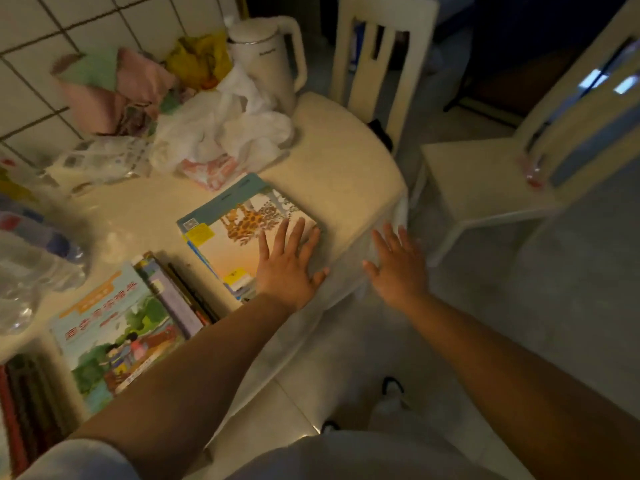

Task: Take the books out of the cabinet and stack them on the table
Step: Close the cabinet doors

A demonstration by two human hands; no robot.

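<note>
The left hand (289,268) is laid flat, fingers straight and spread, on the near right corner of a small stack of thin paperback books topped by a giraffe-print cover with a teal band (239,223); nothing is gripped. The right hand (398,268) is held apart from it at 3 o'clock, fingers likewise straight and spread, palm down, beyond the table edge and holding nothing; whether it touches the edge cannot be told. The giraffe stack lies on the cream round-edged table (346,168), near its right rim. At 8 o'clock of that stack, a second group of books is seen: a flat paperback with a green illustrated cover showing children (117,334), with several thin books standing or leaning on edge (180,292) just beside it. At the lower left edge, red and dark book spines (20,403) are visible below table level. At 11 o'clock of the giraffe stack, crumpled white plastic bags (225,129) are heaped, with pink and green cloth items (104,88) behind them against the white tiled wall (52,36). A white electric kettle (266,60) stands at 12 o'clock. Two cream wooden chairs (485,181) are placed at 1 and 3 o'clock.
</note>
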